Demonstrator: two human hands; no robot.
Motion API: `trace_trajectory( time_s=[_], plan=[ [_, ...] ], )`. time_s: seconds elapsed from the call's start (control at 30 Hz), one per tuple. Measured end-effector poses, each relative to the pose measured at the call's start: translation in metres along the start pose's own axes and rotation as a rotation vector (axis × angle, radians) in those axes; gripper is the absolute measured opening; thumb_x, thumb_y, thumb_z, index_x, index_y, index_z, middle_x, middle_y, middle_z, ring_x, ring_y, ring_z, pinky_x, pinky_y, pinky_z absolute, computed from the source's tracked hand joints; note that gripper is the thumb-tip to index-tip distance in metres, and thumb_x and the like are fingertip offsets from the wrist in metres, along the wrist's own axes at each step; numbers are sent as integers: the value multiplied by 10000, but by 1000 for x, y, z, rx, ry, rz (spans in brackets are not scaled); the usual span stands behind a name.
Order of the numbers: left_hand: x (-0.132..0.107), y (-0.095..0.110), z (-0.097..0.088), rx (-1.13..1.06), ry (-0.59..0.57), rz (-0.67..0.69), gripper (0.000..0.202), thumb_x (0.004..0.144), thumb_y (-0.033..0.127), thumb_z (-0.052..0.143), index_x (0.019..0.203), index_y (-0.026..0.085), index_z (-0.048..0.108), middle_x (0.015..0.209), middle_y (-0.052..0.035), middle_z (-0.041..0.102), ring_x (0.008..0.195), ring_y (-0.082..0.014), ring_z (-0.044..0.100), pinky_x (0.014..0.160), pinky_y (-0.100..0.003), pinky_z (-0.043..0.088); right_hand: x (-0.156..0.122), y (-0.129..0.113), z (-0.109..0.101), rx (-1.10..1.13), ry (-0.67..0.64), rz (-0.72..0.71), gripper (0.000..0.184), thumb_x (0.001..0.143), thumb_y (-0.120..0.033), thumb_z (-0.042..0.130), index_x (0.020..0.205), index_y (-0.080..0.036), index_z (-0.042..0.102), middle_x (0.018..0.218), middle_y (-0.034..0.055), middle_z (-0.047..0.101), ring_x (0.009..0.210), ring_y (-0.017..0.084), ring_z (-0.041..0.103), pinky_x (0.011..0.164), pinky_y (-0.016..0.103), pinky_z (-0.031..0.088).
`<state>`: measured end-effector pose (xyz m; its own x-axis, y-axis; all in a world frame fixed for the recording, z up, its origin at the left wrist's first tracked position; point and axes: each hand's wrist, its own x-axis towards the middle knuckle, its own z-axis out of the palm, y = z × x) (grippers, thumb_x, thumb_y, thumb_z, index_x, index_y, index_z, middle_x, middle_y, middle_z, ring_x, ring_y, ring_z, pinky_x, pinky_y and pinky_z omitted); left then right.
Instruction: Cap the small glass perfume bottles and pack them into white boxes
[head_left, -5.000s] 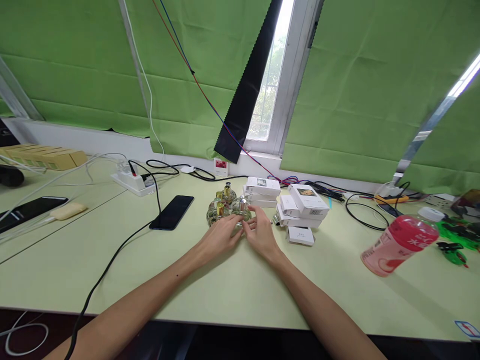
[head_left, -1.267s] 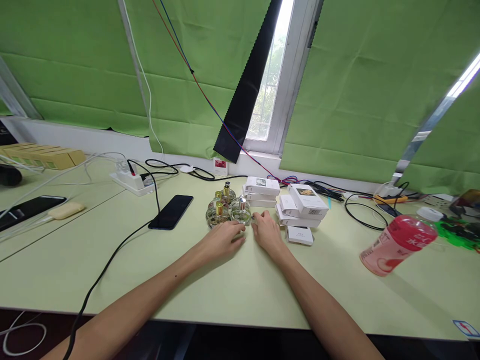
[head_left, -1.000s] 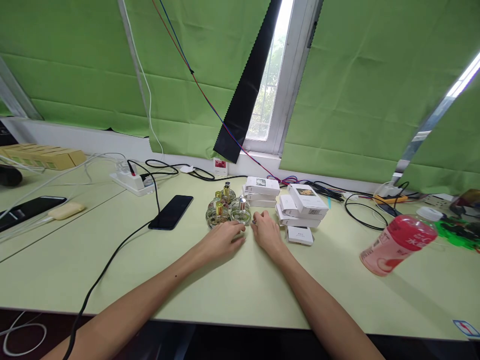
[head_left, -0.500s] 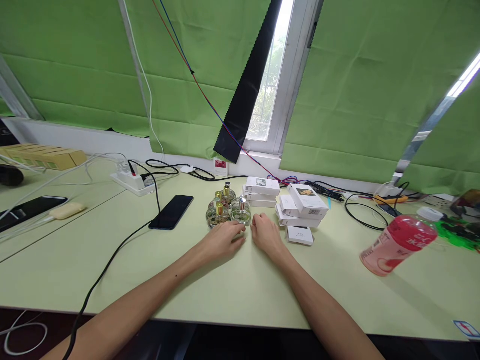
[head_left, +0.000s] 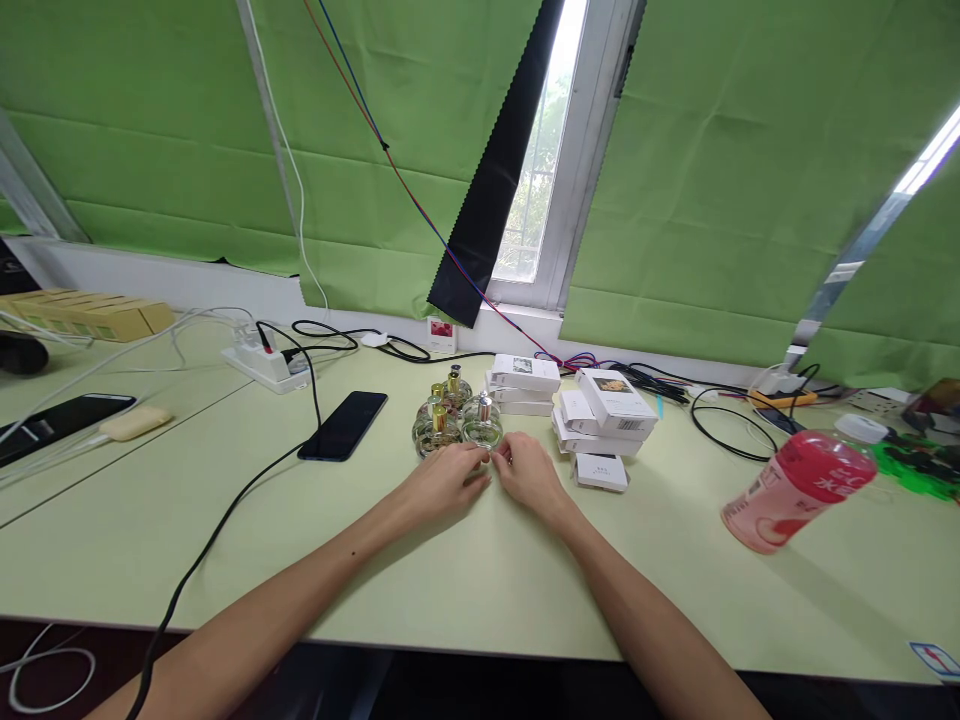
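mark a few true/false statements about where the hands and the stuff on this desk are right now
1. The left hand and the right hand rest on the table, close in front of the small glass bottles. True.
2. The black phone lies to the right of the glass bottles. False: it lies to their left.
3. White boxes are stacked to the right of the glass bottles. True.
4. The left hand grips the pink drink bottle. False: that bottle sits far to the right on the table, with no hand on it.
5. A black cable runs across the table past the phone. True.
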<state>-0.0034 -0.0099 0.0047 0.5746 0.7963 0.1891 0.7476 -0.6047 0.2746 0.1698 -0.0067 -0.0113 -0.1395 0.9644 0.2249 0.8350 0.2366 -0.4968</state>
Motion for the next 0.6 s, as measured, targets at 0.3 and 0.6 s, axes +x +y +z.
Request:
trace_trajectory(
  time_s=[0.3, 0.6],
  plan=[
    [0, 0, -1, 8, 11, -9, 139, 909, 197, 524, 850, 185, 649, 931, -68, 699, 811, -220, 654, 650, -306, 392, 1, -1, 1, 101, 2, -22, 99, 923, -162, 611, 828, -174, 636, 893, 61, 715, 805, 173, 616, 704, 268, 370],
    [1, -7, 4, 31, 45, -24, 146, 948, 250, 518, 915, 179, 641, 933, -75, 697, 840, -230, 655, 673, -308, 413, 4, 0, 4, 239, -5, -30, 130, 911, -170, 620, 810, -168, 701, 835, 52, 748, 759, 164, 644, 692, 253, 409]
  ],
)
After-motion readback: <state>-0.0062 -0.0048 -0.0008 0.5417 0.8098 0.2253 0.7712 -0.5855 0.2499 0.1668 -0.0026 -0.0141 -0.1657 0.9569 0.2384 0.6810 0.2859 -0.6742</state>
